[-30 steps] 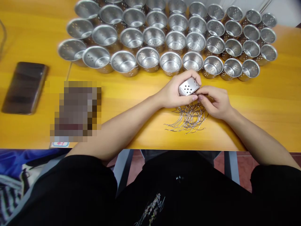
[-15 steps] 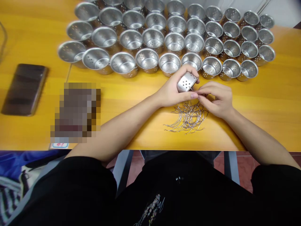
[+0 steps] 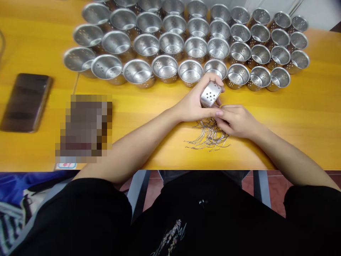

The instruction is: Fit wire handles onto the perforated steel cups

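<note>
My left hand is wrapped round a small perforated metal cup, tilted on its side, with the thumb stretched along its lower edge. Close against that thumb, my right hand has its fingers pressed together just below the cup. Whatever those fingers pinch is hidden behind them and the left thumb. A loose heap of thin, curved metal wires lies on the yellow table directly beneath both hands, partly covered by the right one.
Several rows of similar perforated metal cups stand mouth up along the back of the table. At the left lies a dark phone. A pixelated brown object sits nearer, above a small label at the table edge.
My right hand has shifted left and slightly down, its fingers now tucked under the left thumb. The cup has turned a little in my left hand.
</note>
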`<state>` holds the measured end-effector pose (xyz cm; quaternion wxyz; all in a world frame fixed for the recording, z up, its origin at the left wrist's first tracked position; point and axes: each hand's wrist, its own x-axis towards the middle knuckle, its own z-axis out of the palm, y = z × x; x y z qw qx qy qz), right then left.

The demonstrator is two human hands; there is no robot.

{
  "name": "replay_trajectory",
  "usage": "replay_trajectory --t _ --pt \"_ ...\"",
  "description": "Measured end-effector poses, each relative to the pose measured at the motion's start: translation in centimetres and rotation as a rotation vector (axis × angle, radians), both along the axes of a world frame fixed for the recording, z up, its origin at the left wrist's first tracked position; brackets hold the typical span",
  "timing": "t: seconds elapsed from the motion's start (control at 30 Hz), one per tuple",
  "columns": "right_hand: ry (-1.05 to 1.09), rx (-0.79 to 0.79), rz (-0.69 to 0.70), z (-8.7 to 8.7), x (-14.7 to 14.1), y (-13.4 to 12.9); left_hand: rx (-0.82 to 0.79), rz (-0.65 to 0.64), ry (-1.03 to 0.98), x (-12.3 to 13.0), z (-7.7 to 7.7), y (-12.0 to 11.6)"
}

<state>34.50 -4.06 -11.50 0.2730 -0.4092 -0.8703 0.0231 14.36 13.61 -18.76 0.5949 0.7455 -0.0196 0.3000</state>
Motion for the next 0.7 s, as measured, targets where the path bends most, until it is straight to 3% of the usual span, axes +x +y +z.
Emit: replay_trajectory --t 0.1,0.2,0.4,0.57,0.7 --pt "-0.183 -0.101 -0.115 0.2 -0.5 -0.4 -0.010 0.016 0.045 -0.2 0.2 -0.2" --pt "-0.211 -0.128 -0.215 0.1 -1.2 -0.4 -0.060 0.020 0.048 -0.1 0.2 -0.2" --pt "0.018 0.022 -0.141 -0.7 -1.4 0.1 -0.110 0.028 0.010 0.4 0.5 -0.5" --pt "0.333 -0.007 -0.075 0.0 -0.5 0.3 -0.034 0.079 -0.002 0.2 1.2 -0.8" --pt "0.482 -0.062 -0.099 0.3 -0.1 0.8 0.022 0.083 0.010 0.0 1.5 -0.7"
